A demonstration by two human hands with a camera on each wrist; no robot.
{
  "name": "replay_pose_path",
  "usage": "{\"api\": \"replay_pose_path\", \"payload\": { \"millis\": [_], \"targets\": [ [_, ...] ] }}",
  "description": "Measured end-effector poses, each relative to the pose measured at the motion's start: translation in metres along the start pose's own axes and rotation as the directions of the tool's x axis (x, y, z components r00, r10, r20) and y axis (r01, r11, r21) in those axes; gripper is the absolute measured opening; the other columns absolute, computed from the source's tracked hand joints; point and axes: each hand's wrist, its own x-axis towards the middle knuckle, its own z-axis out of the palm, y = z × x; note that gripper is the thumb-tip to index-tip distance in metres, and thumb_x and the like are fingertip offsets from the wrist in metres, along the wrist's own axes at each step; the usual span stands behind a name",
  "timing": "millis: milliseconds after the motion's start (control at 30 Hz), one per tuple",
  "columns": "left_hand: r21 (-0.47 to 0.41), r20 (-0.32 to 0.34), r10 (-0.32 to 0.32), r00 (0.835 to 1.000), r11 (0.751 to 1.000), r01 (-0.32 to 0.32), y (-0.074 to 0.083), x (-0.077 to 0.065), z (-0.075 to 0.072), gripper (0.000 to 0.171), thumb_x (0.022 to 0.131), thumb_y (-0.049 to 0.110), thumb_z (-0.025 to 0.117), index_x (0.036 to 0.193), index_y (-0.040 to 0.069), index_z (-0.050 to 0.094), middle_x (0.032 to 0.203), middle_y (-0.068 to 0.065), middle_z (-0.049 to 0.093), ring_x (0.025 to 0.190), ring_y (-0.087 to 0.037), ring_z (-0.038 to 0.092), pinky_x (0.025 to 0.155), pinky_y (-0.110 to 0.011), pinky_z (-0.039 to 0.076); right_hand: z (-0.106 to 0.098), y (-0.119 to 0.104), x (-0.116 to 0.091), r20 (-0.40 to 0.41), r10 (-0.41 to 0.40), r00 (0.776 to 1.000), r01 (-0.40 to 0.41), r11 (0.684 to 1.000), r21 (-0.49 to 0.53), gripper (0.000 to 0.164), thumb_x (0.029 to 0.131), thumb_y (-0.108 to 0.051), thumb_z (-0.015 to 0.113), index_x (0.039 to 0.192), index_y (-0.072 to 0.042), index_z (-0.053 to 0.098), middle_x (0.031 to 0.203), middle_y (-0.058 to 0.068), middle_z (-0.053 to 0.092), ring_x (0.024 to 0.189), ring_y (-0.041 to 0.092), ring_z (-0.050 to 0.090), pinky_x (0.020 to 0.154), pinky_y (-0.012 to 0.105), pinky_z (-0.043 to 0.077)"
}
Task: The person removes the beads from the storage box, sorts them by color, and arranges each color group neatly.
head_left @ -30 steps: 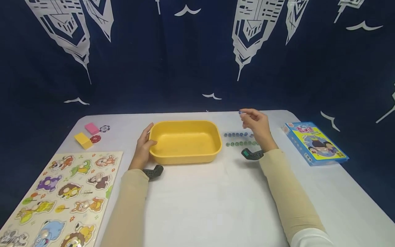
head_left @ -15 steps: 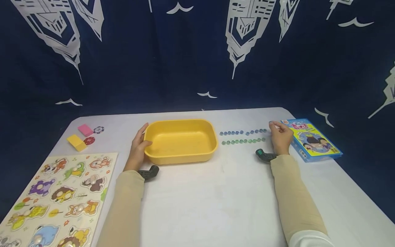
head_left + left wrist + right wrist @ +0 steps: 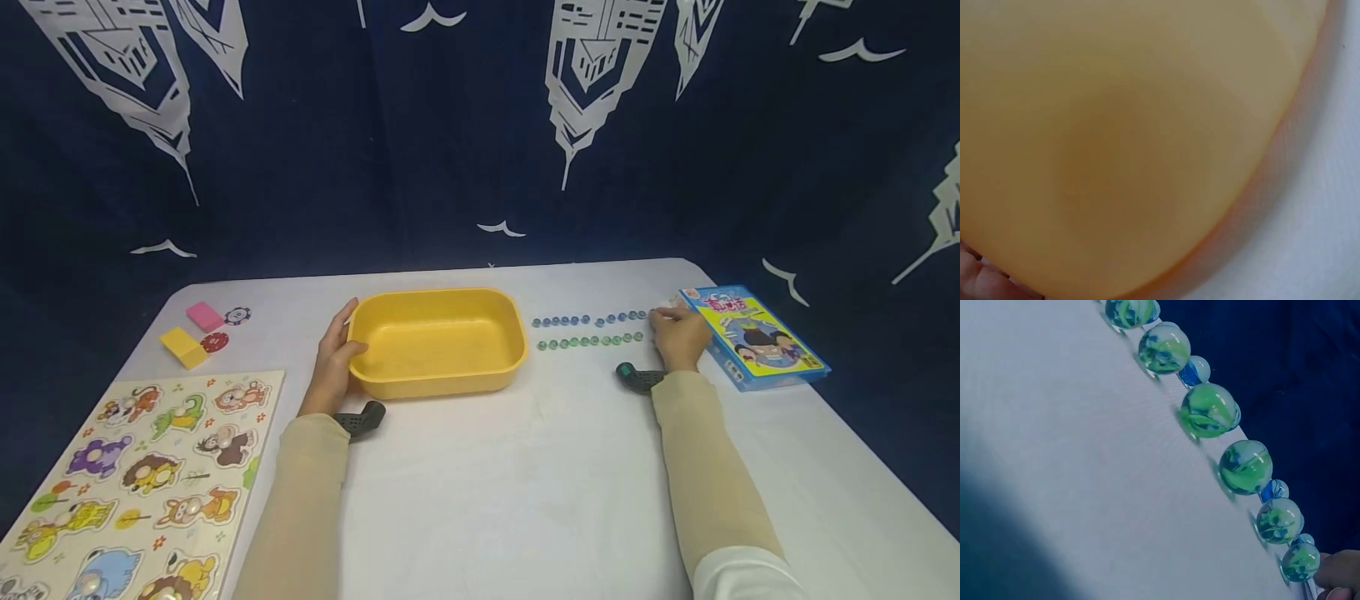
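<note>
A yellow tub [image 3: 438, 385] stands in the middle of the table in the head view. My left hand [image 3: 330, 367] grips its left end, thumb over the rim and fingers outside. The tub's blurred wall [image 3: 1147, 125] fills most of the left wrist view. Right of the tub lie a row of blue marbles [image 3: 565, 320] and, nearer me, a row of green marbles [image 3: 585, 342]. My right hand [image 3: 681, 336] is low at the right end of the blue row, pinching a marble mostly hidden by its fingers. Fingertips [image 3: 1341, 572] show beyond the green marbles [image 3: 1210, 411].
A blue and yellow game box [image 3: 757, 337] lies just right of my right hand. At the left are an animal puzzle board [image 3: 150, 475], a pink block [image 3: 205, 317], a yellow block [image 3: 183, 347] and two round chips [image 3: 215, 342]. A dark curtain [image 3: 450, 150] hangs behind the table.
My right hand has carried a blue marble rightward from above the rows, then down to the table at the blue row's end. The left hand keeps its grip on the tub.
</note>
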Motion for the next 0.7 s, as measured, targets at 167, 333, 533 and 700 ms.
{"api": "replay_pose_path", "payload": {
  "millis": [167,333,533,700],
  "targets": [
    [-0.001,-0.012,-0.005,1.0,1.0,0.005,0.0,-0.002,-0.002,0.078,0.088,0.003,0.04,0.16,0.027,0.021,0.157,-0.012,0.038,0.137,-0.03,0.045,0.113,-0.045,0.036,0.002,-0.004,0.002,0.037,-0.005,0.999,0.006,0.999,-0.034,0.036,0.097,-0.018,0.059,0.125,0.002,0.066,0.128,0.023,0.063,0.119,0.035,0.055,0.098,0.041,0.039],
    [-0.001,-0.023,-0.006,1.0,1.0,0.006,-0.003,-0.002,-0.004,0.078,0.088,0.004,0.04,0.16,0.026,0.021,0.156,-0.013,0.038,0.136,-0.031,0.046,0.113,-0.046,0.037,0.004,-0.004,0.005,0.044,0.011,0.999,-0.012,1.0,0.015,0.042,0.098,-0.026,0.057,0.133,-0.004,0.064,0.096,0.017,0.07,0.065,0.015,0.065,0.058,0.021,0.047],
    [-0.022,-0.035,-0.016,0.999,1.0,0.016,-0.003,-0.002,-0.01,0.071,0.093,0.008,0.039,0.16,0.02,0.02,0.158,-0.013,0.035,0.14,-0.031,0.042,0.115,-0.044,0.034,-0.001,-0.021,0.003,0.062,0.013,0.998,-0.038,0.908,0.417,0.038,0.1,-0.028,0.055,0.129,-0.005,0.065,0.072,-0.001,0.058,0.047,0.003,0.051,0.043,0.015,0.043],
    [0.037,-0.103,-0.007,0.995,0.999,0.01,0.009,0.002,-0.017,0.057,0.104,0.023,0.036,0.159,0.016,0.024,0.161,-0.008,0.031,0.146,-0.024,0.032,0.119,-0.038,0.026,-0.019,-0.049,-0.009,0.185,-0.104,0.977,-0.021,0.82,0.572,0.023,0.102,-0.027,0.055,0.114,-0.014,0.068,0.079,-0.002,0.056,0.058,0.006,0.052,0.051,0.013,0.048]
  ]
}}
